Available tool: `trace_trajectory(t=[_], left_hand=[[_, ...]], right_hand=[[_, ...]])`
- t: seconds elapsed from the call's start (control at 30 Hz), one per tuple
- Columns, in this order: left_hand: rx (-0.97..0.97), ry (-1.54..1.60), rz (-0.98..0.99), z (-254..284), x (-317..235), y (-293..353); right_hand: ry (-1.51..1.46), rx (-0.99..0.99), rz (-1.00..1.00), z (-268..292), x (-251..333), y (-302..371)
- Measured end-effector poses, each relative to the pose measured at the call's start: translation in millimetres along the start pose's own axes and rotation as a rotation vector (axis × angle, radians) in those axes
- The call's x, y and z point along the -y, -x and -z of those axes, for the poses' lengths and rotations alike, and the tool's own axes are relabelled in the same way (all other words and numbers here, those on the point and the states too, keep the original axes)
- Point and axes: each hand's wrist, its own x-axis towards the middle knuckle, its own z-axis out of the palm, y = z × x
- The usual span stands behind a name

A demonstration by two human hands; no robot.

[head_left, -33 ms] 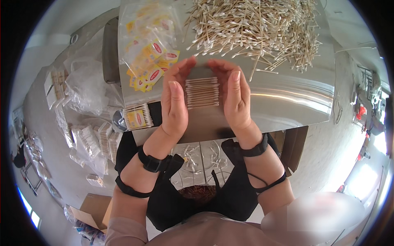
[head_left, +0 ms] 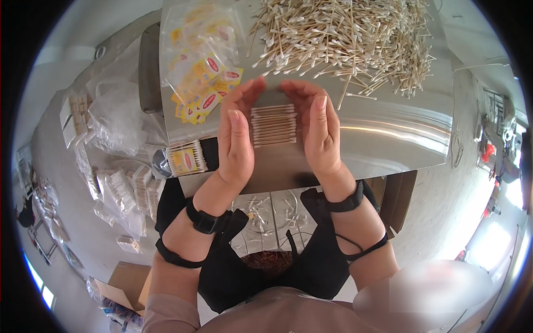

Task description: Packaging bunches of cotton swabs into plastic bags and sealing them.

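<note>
Two sides of the grip stood apart: the left hand (head_left: pixel 239 139) and the right hand (head_left: pixel 321 133), palms turned inward, fingers curved, clamped on nothing. Between them a row of cotton swabs (head_left: pixel 273 125) appeared to lie crosswise on the bench (head_left: pixel 383 147), sticks side by side, white tips toward either palm; a narrow gap showed on the right, while contact on the left could not be told. The row looked very light, its thin sticks fairly stiff but likely easy to snap, its tips soft and apt to dent. With no band visible around it, it would probably roll or slide apart on the smooth metal if nudged from one side. The surest hold seemed to be both tipped ends at once, pressed lightly and evenly. Beyond the row spread a loose heap of swabs (head_left: pixel 344 41); to the left lay yellow cards (head_left: pixel 209 101), some under clear plastic (head_left: pixel 177 66), and nearer the edge a flat bundle of swabs (head_left: pixel 187 160) with a yellow label.
</note>
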Motion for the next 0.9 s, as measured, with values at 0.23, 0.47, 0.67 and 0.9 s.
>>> trace_trajectory(t=[0.23,0.47,0.67,0.9], left_hand=[[0.383,-1.114,-0.302,6.0,-22.3,-1.5],[0.515,-1.441,-0.231,-2.5,-20.9,10.3],[0.438,-1.318,-0.231,2.3,-16.2,4.9],[0.128,-0.369,-0.141,-12.6,-16.5,3.5]], right_hand=[[-0.03,0.004,-0.017,12.6,5.6,-0.5],[0.027,0.012,0.036,15.4,3.0,-4.1],[0.133,-0.008,-0.021,16.6,6.2,2.7],[0.254,0.09,0.085,-3.0,5.7,9.8]])
